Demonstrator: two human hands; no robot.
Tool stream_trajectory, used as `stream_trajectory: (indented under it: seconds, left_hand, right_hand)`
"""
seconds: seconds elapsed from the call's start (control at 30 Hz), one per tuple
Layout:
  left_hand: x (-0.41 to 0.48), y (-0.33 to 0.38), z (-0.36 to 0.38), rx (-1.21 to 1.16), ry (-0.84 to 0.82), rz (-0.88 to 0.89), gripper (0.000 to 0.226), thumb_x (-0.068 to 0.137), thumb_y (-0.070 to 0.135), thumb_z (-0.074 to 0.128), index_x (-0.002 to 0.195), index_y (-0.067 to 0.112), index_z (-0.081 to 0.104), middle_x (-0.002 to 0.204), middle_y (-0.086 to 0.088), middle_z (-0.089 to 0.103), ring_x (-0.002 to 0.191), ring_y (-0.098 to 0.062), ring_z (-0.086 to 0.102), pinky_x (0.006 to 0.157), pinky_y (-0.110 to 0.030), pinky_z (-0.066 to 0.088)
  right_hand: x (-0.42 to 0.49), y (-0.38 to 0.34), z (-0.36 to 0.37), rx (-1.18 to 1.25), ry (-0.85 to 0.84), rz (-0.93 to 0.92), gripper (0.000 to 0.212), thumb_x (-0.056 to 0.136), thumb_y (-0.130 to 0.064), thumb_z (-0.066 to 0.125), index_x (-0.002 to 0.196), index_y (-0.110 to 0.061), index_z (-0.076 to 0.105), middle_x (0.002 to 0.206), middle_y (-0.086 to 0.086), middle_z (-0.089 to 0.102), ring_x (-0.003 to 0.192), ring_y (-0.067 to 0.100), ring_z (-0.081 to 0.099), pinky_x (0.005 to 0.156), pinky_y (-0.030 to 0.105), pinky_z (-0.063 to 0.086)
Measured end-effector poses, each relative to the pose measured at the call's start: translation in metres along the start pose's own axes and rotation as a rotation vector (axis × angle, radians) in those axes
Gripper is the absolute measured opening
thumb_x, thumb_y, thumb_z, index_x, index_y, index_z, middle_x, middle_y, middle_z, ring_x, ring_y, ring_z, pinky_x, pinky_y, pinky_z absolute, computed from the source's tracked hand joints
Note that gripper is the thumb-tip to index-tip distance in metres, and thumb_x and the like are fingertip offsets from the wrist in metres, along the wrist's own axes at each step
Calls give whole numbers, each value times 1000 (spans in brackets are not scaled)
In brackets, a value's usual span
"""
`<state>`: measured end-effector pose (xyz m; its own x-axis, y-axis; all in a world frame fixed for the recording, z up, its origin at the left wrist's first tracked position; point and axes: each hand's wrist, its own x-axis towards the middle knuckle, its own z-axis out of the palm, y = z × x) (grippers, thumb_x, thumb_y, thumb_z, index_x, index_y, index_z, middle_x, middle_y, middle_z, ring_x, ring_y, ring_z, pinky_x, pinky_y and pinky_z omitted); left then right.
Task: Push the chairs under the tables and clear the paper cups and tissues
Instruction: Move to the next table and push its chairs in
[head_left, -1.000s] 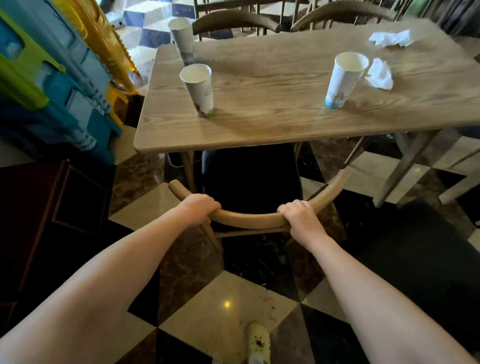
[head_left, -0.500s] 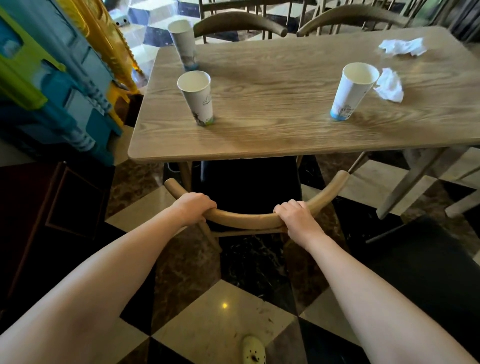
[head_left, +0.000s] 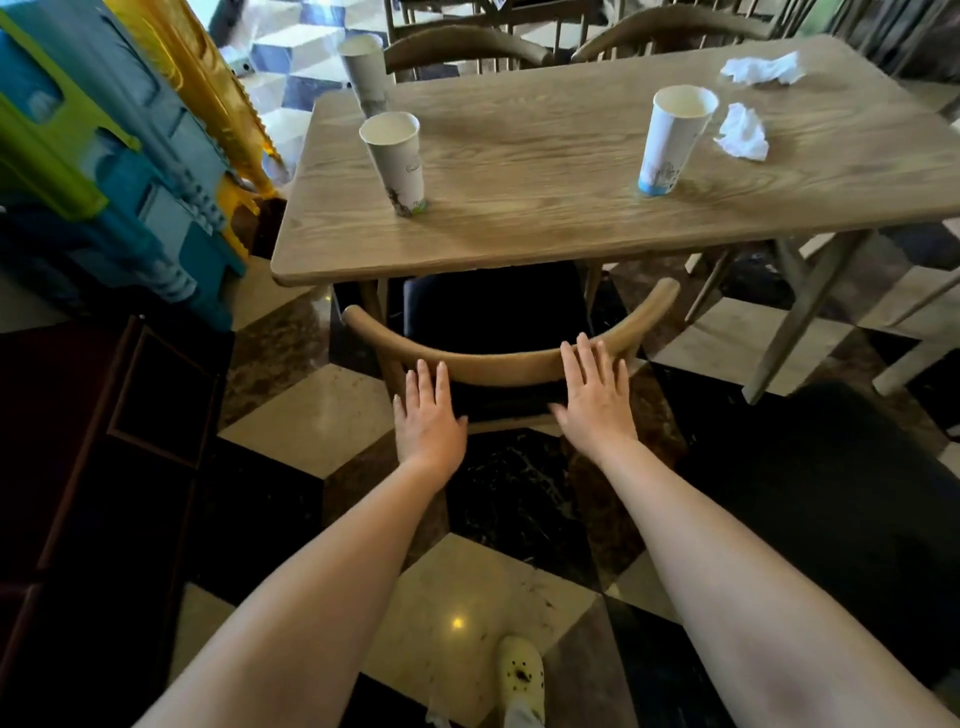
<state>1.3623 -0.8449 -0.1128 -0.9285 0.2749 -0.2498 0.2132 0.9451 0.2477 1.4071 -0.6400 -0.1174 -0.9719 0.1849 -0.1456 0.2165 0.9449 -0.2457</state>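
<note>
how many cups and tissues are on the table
cups: 3
tissues: 2
total: 5, all on the table

The table (head_left: 545, 171) is bare through its middle and along most of its near edge, open to a hand between the paper cup (head_left: 395, 161) near the left edge and the paper cup (head_left: 672, 140) toward the right. A third cup (head_left: 366, 73) crowds the far left corner, and two tissues (head_left: 743, 132) (head_left: 761, 67) lie by the far right corner. The chair's curved backrest (head_left: 509, 358) spans the gap below the near edge, with stacked plastic stools (head_left: 119, 156) closing the left side.
</note>
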Motion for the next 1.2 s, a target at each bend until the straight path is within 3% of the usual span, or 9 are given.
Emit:
stream_trajectory:
  seconds: [0.23,0.43,0.57,0.67,0.8,0.9,0.93,1.07,1.2]
  left_hand:
    - [-112,11,35,106,-276,82,67,100,45,33,154,20,2,163,-5,-6,150,-26,-9,121,-51,3]
    - [-198,30,41,223,-402,250,67,99,46,34,154,20,7,163,-3,3,150,-24,2,120,-51,9]
    - [-253,67,46,262,-538,286,67,98,47,38,153,17,14,161,-7,15,148,-29,17,119,-46,22]
    - [-287,105,48,301,-646,355,65,98,48,37,152,17,19,159,-7,25,145,-27,26,117,-39,28]
    - [-319,168,45,393,-750,487,55,101,43,34,146,13,36,153,-7,37,141,-26,34,115,-38,30]
    - [-334,220,50,416,-832,533,48,102,34,36,141,9,44,139,-8,48,127,-25,46,106,-35,34]
    - [-338,235,54,407,-843,535,48,101,35,37,140,8,45,131,-8,50,123,-24,47,104,-33,35]
    - [-347,309,81,356,-846,509,49,95,46,44,136,20,51,141,-1,50,131,-23,46,111,-41,36]
    - [-362,379,97,282,-748,545,41,95,42,47,131,24,55,134,0,56,125,-21,51,108,-41,40]
  right_hand:
    - [-130,14,10,47,-138,-33,70,95,-55,29,151,-26,-2,161,2,-11,148,28,-11,120,48,-3]
    - [-245,34,6,95,-256,16,74,92,-60,34,151,-29,1,162,-2,-5,149,24,-7,120,48,-2]
    - [-326,58,-10,159,-308,35,73,91,-58,38,151,-27,9,162,-3,4,149,20,0,121,46,2]
    - [-378,79,-28,214,-353,71,72,89,-57,44,150,-26,19,161,-2,15,149,19,9,122,45,9]
    - [-433,132,-57,335,-473,230,70,84,-58,55,144,-31,31,156,-3,30,143,19,28,114,41,30]
    - [-464,180,-78,315,-481,320,69,82,-58,58,142,-31,36,150,-2,39,136,19,39,108,38,40]
    - [-471,195,-85,303,-479,332,67,83,-56,58,142,-29,37,148,-1,42,135,19,42,108,38,41]
    - [-494,272,-120,266,-476,310,58,86,-49,58,136,-23,46,137,0,55,125,18,51,102,34,45]
    - [-506,341,-146,172,-476,275,57,89,-45,56,140,-24,41,144,1,47,130,20,46,106,36,41]
